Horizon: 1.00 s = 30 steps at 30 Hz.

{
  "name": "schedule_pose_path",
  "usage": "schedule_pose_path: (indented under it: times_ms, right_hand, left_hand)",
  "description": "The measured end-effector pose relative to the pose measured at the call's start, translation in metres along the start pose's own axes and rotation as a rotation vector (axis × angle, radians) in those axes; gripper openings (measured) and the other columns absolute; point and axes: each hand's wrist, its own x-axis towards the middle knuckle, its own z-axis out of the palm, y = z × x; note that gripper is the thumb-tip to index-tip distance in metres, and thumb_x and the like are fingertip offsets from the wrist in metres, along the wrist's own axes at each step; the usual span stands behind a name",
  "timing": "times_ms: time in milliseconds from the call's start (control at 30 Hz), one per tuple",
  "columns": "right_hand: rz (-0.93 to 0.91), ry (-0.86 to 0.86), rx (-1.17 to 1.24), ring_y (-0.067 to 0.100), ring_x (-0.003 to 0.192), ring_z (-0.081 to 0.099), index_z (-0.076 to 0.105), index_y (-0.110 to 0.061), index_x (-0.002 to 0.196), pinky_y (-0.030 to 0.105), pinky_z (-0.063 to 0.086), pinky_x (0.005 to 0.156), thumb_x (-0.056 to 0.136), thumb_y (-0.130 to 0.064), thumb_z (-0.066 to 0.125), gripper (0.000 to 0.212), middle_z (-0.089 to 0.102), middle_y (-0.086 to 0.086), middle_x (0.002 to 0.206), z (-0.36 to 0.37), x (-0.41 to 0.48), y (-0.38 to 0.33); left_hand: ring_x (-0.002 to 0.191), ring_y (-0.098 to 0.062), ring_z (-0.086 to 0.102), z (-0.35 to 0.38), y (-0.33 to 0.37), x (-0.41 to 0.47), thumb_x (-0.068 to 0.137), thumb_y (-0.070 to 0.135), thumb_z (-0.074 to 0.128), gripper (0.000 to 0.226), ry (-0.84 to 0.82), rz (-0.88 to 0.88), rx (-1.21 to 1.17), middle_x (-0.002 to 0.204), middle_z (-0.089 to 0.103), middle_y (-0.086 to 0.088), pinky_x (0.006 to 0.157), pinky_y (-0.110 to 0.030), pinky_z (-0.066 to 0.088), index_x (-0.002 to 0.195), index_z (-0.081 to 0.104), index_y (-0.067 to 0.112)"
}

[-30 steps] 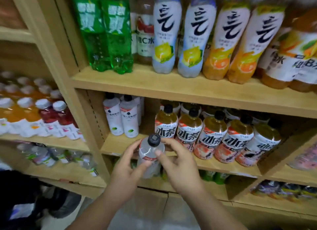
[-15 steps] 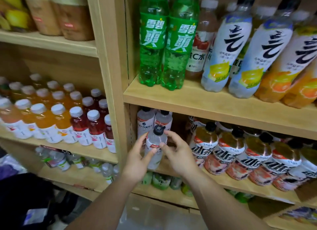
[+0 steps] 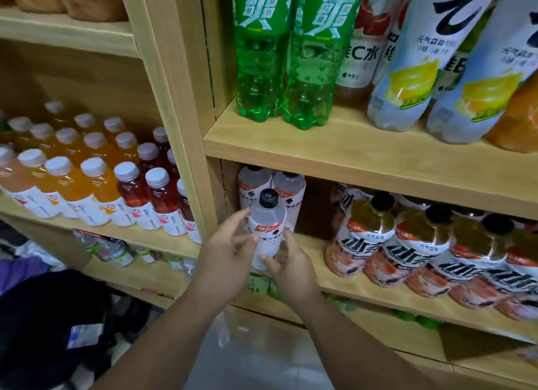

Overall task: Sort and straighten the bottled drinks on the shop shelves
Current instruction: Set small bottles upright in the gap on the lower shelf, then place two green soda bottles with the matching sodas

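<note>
Between left hand [image 3: 225, 258] and right hand [image 3: 291, 269], both gripping, stands a bottle [image 3: 266, 224].

Black bundle [image 3: 49, 317] lower left on grey tiled floor [image 3: 262, 363]; purple cloth [image 3: 20, 273] beside it.

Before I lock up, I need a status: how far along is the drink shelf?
Done: green bottles and juice bottles stand in neat rows. In hand: left hand and right hand hold a clear bottle before its two matches. Remaining: tea bottles seemingly lean unevenly.

Black-capped whitish bottle [image 3: 266, 219], red-banded; green soda bottles [image 3: 259, 78]; seemingly amber teas [image 3: 371, 218].
</note>
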Motion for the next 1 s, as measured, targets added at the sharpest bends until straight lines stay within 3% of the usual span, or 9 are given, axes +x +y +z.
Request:
schedule_pose_path:
  times_ms: [100,200,267,467,567,667,767,900,1000]
  right_hand:
    - [-0.035,0.036,-0.037,0.017,0.089,0.066,0.048,-0.039,0.141,0.034,0.055,0.077,0.087,-0.033,0.072,0.060,0.072,-0.008,0.104,0.015,0.013,-0.001]
    - [-0.015,0.094,-0.057,0.021,0.094,0.069,0.057,-0.028,0.135,0.039,0.057,0.080,0.087,-0.032,0.076,0.052,0.074,-0.002,0.106,0.026,0.021,-0.006]
    - [0.004,0.092,-0.078,0.028,0.096,0.068,0.059,-0.021,0.132,0.041,0.056,0.082,0.087,-0.029,0.077,0.049,0.074,0.005,0.107,0.031,0.023,-0.009]
    - [0.016,0.006,-0.166,0.028,0.110,0.067,0.058,-0.015,0.129,0.037,0.053,0.087,0.088,-0.034,0.077,0.049,0.072,0.005,0.119,0.027,0.026,-0.023]
    - [-0.062,0.045,-0.187,0.022,0.114,0.066,0.059,-0.015,0.136,0.028,0.049,0.086,0.089,-0.035,0.077,0.054,0.071,0.002,0.126,0.009,0.013,-0.041]
    - [-0.228,0.204,-0.103,0.005,0.090,0.069,0.070,-0.018,0.121,0.027,0.055,0.080,0.092,-0.031,0.075,0.032,0.075,-0.003,0.110,-0.023,-0.016,-0.071]
    - [-0.437,0.351,0.013,0.009,0.076,0.067,0.075,-0.021,0.094,0.022,0.052,0.066,0.094,-0.024,0.073,0.003,0.072,-0.006,0.084,-0.060,-0.049,-0.114]
    - [-0.688,0.525,0.144,0.007,0.073,0.065,0.072,-0.022,0.092,0.012,0.048,0.067,0.092,-0.022,0.073,0.001,0.071,-0.007,0.081,-0.108,-0.068,-0.186]
    - [-0.699,0.532,0.095,0.008,0.091,0.066,0.066,-0.024,0.109,0.016,0.052,0.077,0.092,-0.029,0.074,0.020,0.069,-0.004,0.099,-0.133,-0.044,-0.220]
  left_hand:
    - [0.113,0.001,0.065,-0.006,-0.003,-0.004,0.100,0.021,0.054,0.054,-0.039,0.009,0.017,0.131,0.065,0.019,0.098,-0.036,0.054,0.150,0.045,0.040]
    - [0.122,-0.004,0.063,-0.007,-0.007,-0.009,0.097,0.026,0.056,0.059,-0.059,-0.038,-0.032,0.138,0.062,0.017,0.104,-0.043,0.052,0.151,0.040,0.044]
    - [0.115,-0.012,0.068,-0.007,-0.008,-0.011,0.095,0.026,0.058,0.061,-0.068,-0.063,-0.040,0.132,0.066,0.015,0.101,-0.048,0.054,0.150,0.040,0.047]
    - [0.108,-0.007,0.069,-0.012,0.001,-0.015,0.101,0.014,0.055,0.057,-0.040,-0.066,-0.028,0.131,0.064,0.026,0.094,-0.036,0.057,0.149,0.044,0.042]
    - [0.109,0.004,0.065,-0.019,0.018,-0.025,0.099,0.017,0.061,0.047,0.026,-0.034,-0.036,0.130,0.066,0.019,0.099,-0.032,0.054,0.142,0.054,0.033]
    - [0.098,0.007,0.066,-0.030,0.049,-0.035,0.095,0.014,0.067,0.033,0.157,0.100,-0.079,0.117,0.070,0.012,0.085,-0.017,0.055,0.125,0.065,0.027]
    - [0.098,0.001,0.067,-0.045,0.095,-0.039,0.095,0.016,0.068,0.026,0.263,0.309,-0.124,0.107,0.069,0.009,0.081,-0.012,0.052,0.120,0.065,0.025]
    - [0.113,-0.004,0.062,-0.056,0.153,-0.023,0.091,0.027,0.064,0.037,0.365,0.575,-0.111,0.122,0.061,0.007,0.094,-0.022,0.052,0.127,0.057,0.031]
    - [0.126,-0.007,0.054,-0.054,0.184,0.005,0.091,0.035,0.062,0.055,0.429,0.607,-0.017,0.134,0.050,0.011,0.108,-0.034,0.046,0.143,0.048,0.027]
